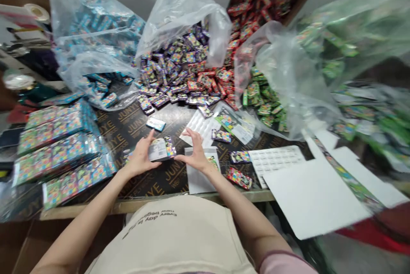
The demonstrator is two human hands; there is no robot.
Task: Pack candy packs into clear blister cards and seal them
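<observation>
Head view: white-and-purple pack [162, 149] over the dark printed bench [141, 185], between both hands. Left hand [140, 154] curves round the pack's left end, thumb and index apart; can't tell if its grip pinches. Right hand [197, 153] at the pack's right end, grip spread, thumb tip just beside it, contact unclear. Blue packet [156, 123] just beyond the pack, near left index fingertip. Farther beyond the pack, purple packets [173, 62] spill from a clear bag [188, 5]; red packets [221, 80] and green packets [264, 99] lie beyond it to the right. Left of the pack: rows of multicoloured bundles [64, 133]. Right of it: plastic sleeve [198, 183] beneath right hand, then red packet [239, 178], sticker sheet [278, 159], white card [315, 197].
</observation>
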